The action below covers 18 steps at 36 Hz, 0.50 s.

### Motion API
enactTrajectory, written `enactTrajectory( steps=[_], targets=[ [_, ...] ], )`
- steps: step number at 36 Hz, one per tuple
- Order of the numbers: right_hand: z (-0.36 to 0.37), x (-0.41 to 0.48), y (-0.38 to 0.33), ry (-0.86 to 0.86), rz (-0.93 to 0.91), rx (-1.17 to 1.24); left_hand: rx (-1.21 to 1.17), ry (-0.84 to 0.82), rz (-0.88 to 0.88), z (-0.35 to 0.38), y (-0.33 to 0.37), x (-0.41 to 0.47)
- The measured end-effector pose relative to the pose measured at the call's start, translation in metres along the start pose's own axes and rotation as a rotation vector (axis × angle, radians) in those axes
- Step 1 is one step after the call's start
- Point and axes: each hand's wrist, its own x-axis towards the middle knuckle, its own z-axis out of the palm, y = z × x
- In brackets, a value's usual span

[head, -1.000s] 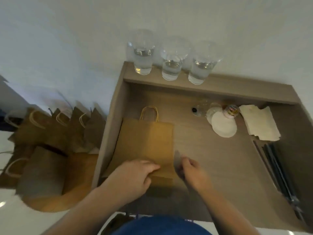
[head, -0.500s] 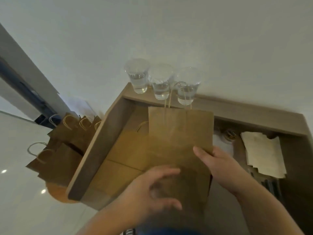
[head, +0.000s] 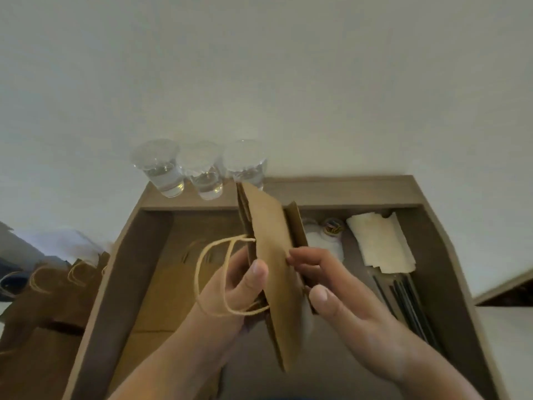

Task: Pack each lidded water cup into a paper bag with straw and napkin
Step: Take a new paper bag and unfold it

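You are at the bag-opening step: your left hand (head: 239, 287) pinches one wall of the flat paper bag (head: 274, 272), held on edge above the tray (head: 450, 255), and your right hand (head: 331, 295) grips the opposite wall with curled fingers. Next, I judge, pull the walls apart and stand it up; the three water cups (head: 202, 174) wait on the tray's far ledge, napkins (head: 380, 243) at right.
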Motion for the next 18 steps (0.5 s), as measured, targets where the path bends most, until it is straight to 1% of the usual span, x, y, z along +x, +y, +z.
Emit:
enactTrajectory(
  steps=[1,2,4,5,6,8,9,10,13,14,16,18],
  targets=[
    [0.002,-0.002,-0.001,0.052,-0.008,0.035,-0.013,-0.042,0.016,0.004,0.001,0.003],
    [0.008,0.001,-0.004,0.087,-0.019,0.025,0.029,-0.057,0.032,0.009,0.002,0.006],
    [0.015,0.001,-0.008,0.177,-0.010,-0.022,0.336,0.012,0.078,0.013,0.000,0.012],
    [0.017,-0.001,-0.009,0.219,0.000,-0.027,0.410,-0.011,0.119,0.012,-0.003,0.014],
    [0.020,-0.003,-0.011,0.250,0.008,-0.036,0.414,-0.028,0.142,0.011,-0.005,0.015],
    [0.024,-0.008,-0.014,0.285,0.062,-0.021,0.397,-0.025,0.132,0.005,-0.008,0.016],
    [0.026,-0.010,-0.015,0.298,0.102,-0.009,0.429,-0.040,0.128,0.001,-0.010,0.016],
    [0.028,-0.012,-0.015,0.318,0.141,-0.033,0.484,-0.065,0.125,-0.003,-0.011,0.015],
    [0.035,-0.011,-0.016,0.423,0.231,-0.248,0.793,-0.110,0.136,-0.014,-0.014,0.014],
    [0.037,-0.010,-0.016,0.442,0.259,-0.271,0.860,-0.126,0.136,-0.015,-0.013,0.014],
    [0.039,-0.011,-0.017,0.443,0.310,-0.304,0.920,-0.145,0.128,-0.018,-0.010,0.014],
    [0.034,-0.013,-0.020,0.443,0.351,-0.386,0.976,-0.116,0.180,-0.023,-0.002,0.015]
  ],
)
